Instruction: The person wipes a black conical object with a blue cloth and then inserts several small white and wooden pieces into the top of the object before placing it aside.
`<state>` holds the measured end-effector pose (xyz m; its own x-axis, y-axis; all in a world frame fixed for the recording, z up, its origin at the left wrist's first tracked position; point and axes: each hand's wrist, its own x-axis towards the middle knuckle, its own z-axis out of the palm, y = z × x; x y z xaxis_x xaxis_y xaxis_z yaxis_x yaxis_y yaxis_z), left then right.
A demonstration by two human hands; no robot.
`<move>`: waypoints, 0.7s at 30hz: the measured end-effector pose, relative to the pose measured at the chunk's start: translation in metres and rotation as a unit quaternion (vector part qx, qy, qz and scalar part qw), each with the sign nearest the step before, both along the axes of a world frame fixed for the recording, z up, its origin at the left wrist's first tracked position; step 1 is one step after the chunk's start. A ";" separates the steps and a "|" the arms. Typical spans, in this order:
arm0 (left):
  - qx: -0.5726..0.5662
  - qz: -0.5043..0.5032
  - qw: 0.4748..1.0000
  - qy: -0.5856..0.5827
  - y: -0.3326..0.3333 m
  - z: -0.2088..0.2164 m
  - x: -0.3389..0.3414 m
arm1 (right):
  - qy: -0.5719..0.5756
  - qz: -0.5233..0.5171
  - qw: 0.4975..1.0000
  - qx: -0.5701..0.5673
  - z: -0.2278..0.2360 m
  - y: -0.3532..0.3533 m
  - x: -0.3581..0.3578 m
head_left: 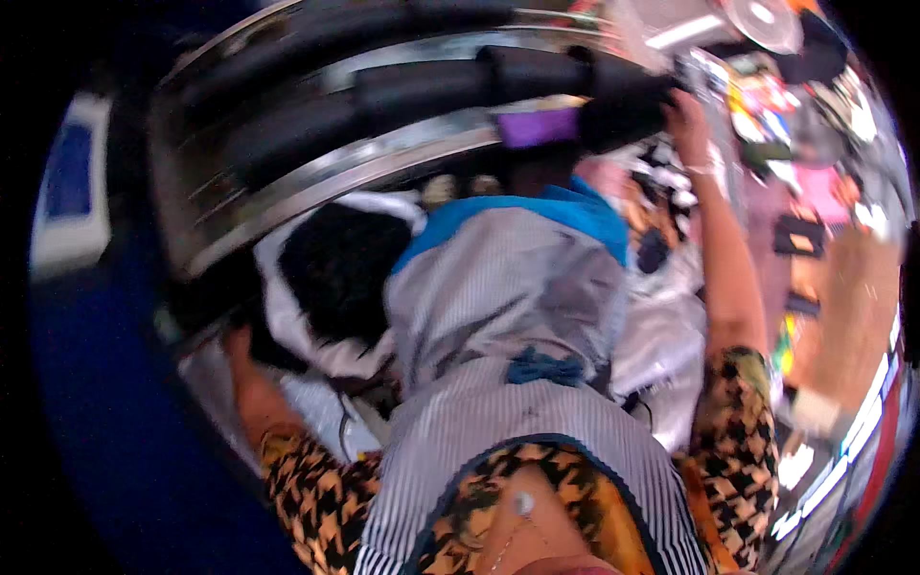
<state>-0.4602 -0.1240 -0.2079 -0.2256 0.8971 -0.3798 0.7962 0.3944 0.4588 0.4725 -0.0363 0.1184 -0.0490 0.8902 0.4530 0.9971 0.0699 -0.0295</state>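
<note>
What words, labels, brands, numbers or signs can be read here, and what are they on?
None can be read.
Multicoloured items at upper right: too blurred to tell any print.
Purple piece: no lettering can be made out.
Striped apron: no lettering can be made out.
Black item by the right hand: none can be made out.

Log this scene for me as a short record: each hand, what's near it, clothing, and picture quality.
Right hand: at the end of a dark, rounded black piece; grip unclear
Left hand: low at left, near a fluffy black bundle; fingers hidden in shadow
Beside black piece: flat purple rectangular piece
Clothing: grey-and-white striped apron, blue trim
Picture: blurred
</note>
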 end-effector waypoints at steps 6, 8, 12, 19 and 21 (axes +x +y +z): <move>-0.191 -0.088 0.938 0.276 -0.073 0.027 0.043 | -0.034 -0.044 0.998 0.015 0.047 -0.001 -0.002; -0.157 -0.091 0.938 0.294 -0.107 0.032 0.035 | -0.002 -0.037 0.998 0.051 0.061 0.002 -0.022; 0.012 -0.061 0.920 0.386 -0.134 0.013 -0.032 | 0.001 0.025 0.998 0.063 0.055 0.008 -0.033; -0.117 -0.032 0.930 0.348 -0.049 0.029 0.006 | -0.002 -0.004 0.999 0.042 0.062 0.013 -0.045; -0.153 -0.046 0.932 0.325 -0.029 0.016 -0.005 | 0.027 -0.021 0.999 0.003 0.052 0.001 -0.033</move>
<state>-0.4655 -0.1534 -0.1918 -0.4246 0.7963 -0.4309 0.9037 0.3442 -0.2545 0.4391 -0.0357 0.1707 0.0139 0.8884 0.4589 0.9961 0.0274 -0.0833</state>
